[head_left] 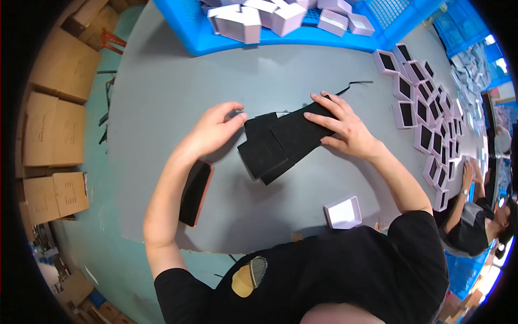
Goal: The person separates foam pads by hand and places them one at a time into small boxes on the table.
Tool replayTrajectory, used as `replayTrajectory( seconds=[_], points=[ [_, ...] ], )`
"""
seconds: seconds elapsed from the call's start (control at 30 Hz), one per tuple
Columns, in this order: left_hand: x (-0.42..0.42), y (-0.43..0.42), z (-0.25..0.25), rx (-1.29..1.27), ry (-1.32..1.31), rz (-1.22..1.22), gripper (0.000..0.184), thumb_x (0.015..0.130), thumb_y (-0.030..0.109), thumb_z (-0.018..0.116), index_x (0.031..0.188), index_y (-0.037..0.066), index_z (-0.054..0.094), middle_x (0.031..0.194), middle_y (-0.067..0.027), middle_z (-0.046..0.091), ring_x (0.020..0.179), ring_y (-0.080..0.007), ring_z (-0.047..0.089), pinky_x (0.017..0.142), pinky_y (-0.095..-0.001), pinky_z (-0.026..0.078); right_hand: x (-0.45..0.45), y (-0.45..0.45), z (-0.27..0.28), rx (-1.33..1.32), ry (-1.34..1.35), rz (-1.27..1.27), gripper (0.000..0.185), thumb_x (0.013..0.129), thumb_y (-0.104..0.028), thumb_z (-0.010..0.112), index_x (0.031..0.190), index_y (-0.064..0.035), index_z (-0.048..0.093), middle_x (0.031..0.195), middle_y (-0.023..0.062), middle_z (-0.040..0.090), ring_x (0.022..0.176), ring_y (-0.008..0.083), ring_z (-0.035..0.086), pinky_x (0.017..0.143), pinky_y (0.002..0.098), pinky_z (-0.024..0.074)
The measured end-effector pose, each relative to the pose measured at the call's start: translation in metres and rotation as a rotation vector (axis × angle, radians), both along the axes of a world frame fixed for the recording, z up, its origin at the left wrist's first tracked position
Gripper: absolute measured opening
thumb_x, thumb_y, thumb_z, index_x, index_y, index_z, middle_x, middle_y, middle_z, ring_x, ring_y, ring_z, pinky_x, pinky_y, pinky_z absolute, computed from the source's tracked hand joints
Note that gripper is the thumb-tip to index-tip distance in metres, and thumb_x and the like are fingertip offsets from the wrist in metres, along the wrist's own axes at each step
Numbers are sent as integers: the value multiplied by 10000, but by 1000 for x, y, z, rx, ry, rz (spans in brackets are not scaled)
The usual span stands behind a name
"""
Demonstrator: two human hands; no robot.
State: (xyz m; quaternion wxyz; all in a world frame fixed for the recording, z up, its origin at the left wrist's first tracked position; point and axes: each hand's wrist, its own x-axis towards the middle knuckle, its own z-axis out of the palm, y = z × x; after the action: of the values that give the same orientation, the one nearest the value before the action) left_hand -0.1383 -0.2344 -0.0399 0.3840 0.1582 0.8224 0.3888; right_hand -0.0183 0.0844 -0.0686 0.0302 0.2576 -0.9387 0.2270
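Observation:
Black foam-like sheets (288, 141) lie overlapping at an angle on the grey table in front of me. My right hand (348, 128) rests on their upper right end, fingers spread over the surface. At their left edge is my left hand (218, 128), its fingers loosely bent and the thumb near the sheets' corner; whether it touches them I cannot tell. A thin black strip (350, 85) sticks out beyond my right fingertips. Close to my body sits a small open pale lilac box (343, 213). Beside my left forearm lies a black block with a reddish edge (197, 193).
A blue plastic crate (280, 44) holding several pale lilac boxes stands at the table's far side. Many lilac boxes with black inserts (423, 110) cover the right side. Cardboard cartons (54, 129) are stacked at left. Another person (475, 221) works at far right.

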Motion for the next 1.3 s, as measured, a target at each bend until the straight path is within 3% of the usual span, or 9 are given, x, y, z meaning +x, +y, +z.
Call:
replayTrajectory(
  seconds=[0.07,0.2,0.37,0.7,0.87,1.0,1.07,1.17,1.3],
  points=[
    [29,20,5,-91,578,-201,791,822,421,742,1434,27,432,1448,-240,443,1368,-376,417,1112,-446,358,9,8,0,-16,-31,-46,782,682,-160,824,1404,-213,527,1542,137,357,1388,425,351,1140,538,324],
    [81,78,10,-152,795,-299,1125,594,432,894,1501,74,331,1492,-308,340,1404,-497,300,1095,-683,249,17,9,1,-27,-44,-59,881,612,-190,862,1418,-189,508,1539,143,360,1381,421,367,1143,529,326],
    [83,96,-28,-171,845,-254,1072,569,281,873,1506,170,364,1349,-192,494,1212,-383,498,969,-512,410,10,25,-12,-45,-24,18,827,671,-135,824,1422,-222,488,1531,132,360,1304,417,445,1082,509,396],
    [78,66,-30,-276,849,-99,991,571,178,781,1484,163,396,1336,-175,517,1237,-360,493,976,-507,418,31,51,-30,-165,161,-125,759,676,19,697,1382,-213,541,1491,180,422,1299,387,481,1091,461,414],
    [76,52,-29,-363,942,-110,1015,586,187,775,1508,162,350,1346,-211,503,1243,-387,485,993,-517,414,47,61,-22,-140,243,-87,667,708,-30,718,1336,-206,581,1461,166,457,1230,377,530,1030,454,446],
    [64,61,-8,-633,621,175,1097,607,301,819,1533,94,270,1343,-273,481,1294,-441,435,1019,-565,395,63,50,-11,3,110,-207,665,786,-206,753,1405,-181,513,1494,175,403,1302,409,445,1094,501,343],
    [71,62,-7,-772,801,128,1095,651,371,836,1530,63,261,1385,-276,453,1339,-434,394,1054,-579,361,68,52,-6,-12,123,-225,619,843,-281,704,1417,-173,499,1494,178,403,1308,425,430,1106,513,319],
    [97,79,6,-401,1269,-43,1012,711,391,813,1499,17,300,1446,-278,408,1385,-423,341,1084,-583,329,61,60,-11,-152,98,-327,558,919,-380,625,1411,-147,503,1418,181,484,1273,392,463,1084,483,335],
    [205,114,24,7,674,-385,917,705,348,832,1432,-3,397,1454,-307,386,1284,-461,475,1051,-491,429,38,70,-9,-120,20,-411,454,834,-301,724,1233,-104,630,1189,133,609,1115,323,559,968,411,442]
  ],
)
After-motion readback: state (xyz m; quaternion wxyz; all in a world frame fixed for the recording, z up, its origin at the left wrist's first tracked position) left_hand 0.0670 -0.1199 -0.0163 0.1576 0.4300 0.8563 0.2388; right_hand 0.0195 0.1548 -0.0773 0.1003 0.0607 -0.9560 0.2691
